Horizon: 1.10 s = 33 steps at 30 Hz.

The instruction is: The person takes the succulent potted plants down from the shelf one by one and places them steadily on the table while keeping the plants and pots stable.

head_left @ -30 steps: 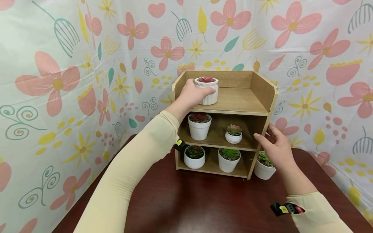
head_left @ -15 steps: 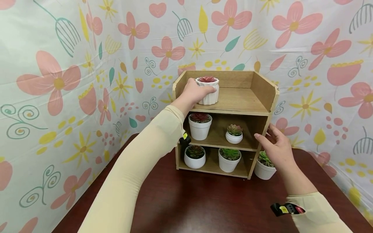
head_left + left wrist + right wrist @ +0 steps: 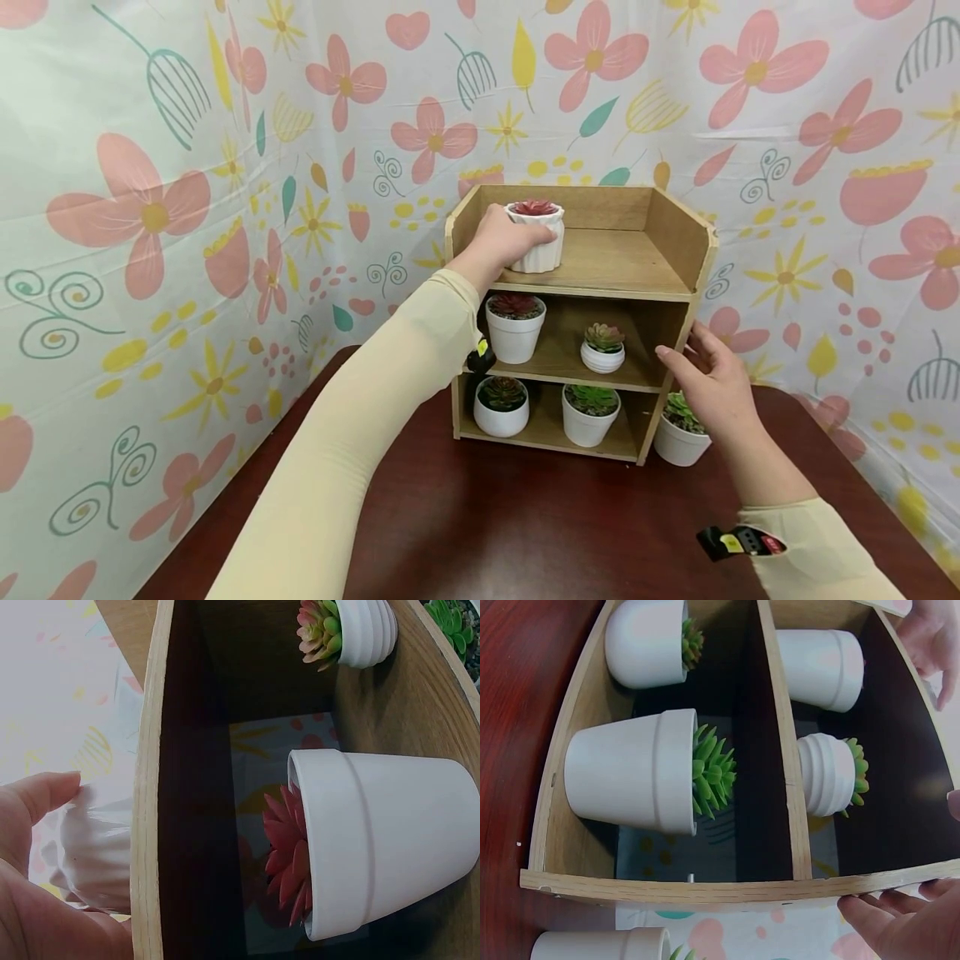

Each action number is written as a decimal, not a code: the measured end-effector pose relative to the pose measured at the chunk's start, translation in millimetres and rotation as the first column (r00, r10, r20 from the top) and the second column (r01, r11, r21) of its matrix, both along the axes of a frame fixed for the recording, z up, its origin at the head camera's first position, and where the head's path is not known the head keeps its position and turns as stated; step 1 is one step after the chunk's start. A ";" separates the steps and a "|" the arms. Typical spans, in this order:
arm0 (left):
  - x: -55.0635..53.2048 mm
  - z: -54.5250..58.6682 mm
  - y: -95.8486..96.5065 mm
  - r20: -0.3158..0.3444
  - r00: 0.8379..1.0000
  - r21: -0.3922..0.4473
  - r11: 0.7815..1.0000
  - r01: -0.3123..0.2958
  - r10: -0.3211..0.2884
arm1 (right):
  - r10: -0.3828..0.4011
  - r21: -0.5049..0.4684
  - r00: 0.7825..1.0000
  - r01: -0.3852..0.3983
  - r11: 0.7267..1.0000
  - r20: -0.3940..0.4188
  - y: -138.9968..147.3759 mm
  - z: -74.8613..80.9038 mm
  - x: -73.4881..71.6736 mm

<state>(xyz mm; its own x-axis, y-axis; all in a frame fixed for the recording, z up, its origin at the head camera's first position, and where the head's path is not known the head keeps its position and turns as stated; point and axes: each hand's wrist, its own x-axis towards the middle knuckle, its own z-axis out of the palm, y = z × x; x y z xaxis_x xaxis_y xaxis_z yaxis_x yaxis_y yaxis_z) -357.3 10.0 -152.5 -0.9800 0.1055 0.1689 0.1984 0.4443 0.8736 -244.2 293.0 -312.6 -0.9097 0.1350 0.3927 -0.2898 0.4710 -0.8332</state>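
Note:
My left hand (image 3: 497, 243) grips a white fluted pot (image 3: 542, 255) with a red succulent at the left of the top shelf. Its thumb lies across the pot's front, and the other fingers go out of sight behind it. The left wrist view has this fluted pot (image 3: 101, 844) partly hidden by the shelf board. At the right side of the wooden shelf unit (image 3: 626, 257), my right hand (image 3: 716, 390) holds the side panel. In the right wrist view its thumb (image 3: 954, 804) is on the inner side, while the fingers (image 3: 877, 915) lie along the outside.
On the middle shelf stand a white pot with a dark red succulent (image 3: 516, 340) and a small ribbed pot (image 3: 602, 358). Two more pots, one rounded (image 3: 501, 419), one tapered (image 3: 588, 427), fill the bottom. Another green succulent pot (image 3: 681, 443) stands right of the unit on the table (image 3: 525, 525).
The left forearm has shifted slightly right and the wrist has turned a little. The fluted pot stays in much the same place, and the right hand keeps its hold on the panel.

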 end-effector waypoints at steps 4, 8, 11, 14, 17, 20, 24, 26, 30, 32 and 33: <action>-1.3 -0.5 0.1 0.002 1.000 -0.002 1.000 0.003 -0.003 | 0.002 0.003 1.000 -0.002 1.000 -0.006 -0.3 0.2 -0.2; -2.5 -1.7 0.7 0.012 1.000 0.010 1.000 0.006 -0.006 | 0.012 0.002 1.000 -0.012 1.000 -0.023 -0.2 0.8 -0.2; -3.4 -3.3 0.7 0.016 1.000 0.017 1.000 0.001 -0.001 | 0.019 -0.001 1.000 -0.019 1.000 -0.025 -0.5 0.5 -0.5; -4.1 -5.1 0.9 0.005 1.000 0.014 1.000 -0.004 0.004 | 0.019 0.001 1.000 -0.019 1.000 -0.020 -0.5 0.3 -0.1; -4.4 -6.4 1.9 -0.007 1.000 0.014 1.000 0.002 -0.002 | 0.013 0.008 1.000 -0.012 1.000 -0.021 0.2 0.2 0.3; -4.5 -7.3 2.7 -0.020 1.000 0.006 1.000 -0.001 0.001 | 0.009 0.015 1.000 -0.008 1.000 -0.026 0.7 0.5 0.6; -4.2 -8.5 2.8 -0.047 0.999 -0.032 0.999 -0.028 0.027 | 0.007 0.016 0.999 -0.006 1.000 -0.036 0.9 1.2 0.7; -4.0 -9.2 2.7 -0.064 0.997 -0.042 0.998 -0.041 0.038 | 0.007 0.014 0.999 -0.007 1.000 -0.041 0.8 1.7 1.1; -2.6 -10.3 1.9 -0.088 0.994 -0.062 0.996 -0.064 0.058 | 0.010 0.011 0.999 -0.009 1.000 -0.041 0.8 0.9 0.4; -1.6 -10.8 1.3 -0.096 0.993 -0.071 0.995 -0.074 0.067 | 0.010 0.006 0.999 -0.010 1.000 -0.039 0.7 0.1 0.2; -1.3 -11.0 1.0 -0.099 0.992 -0.077 0.994 -0.081 0.073 | 0.011 0.004 0.999 -0.011 1.000 -0.037 0.7 -0.5 0.1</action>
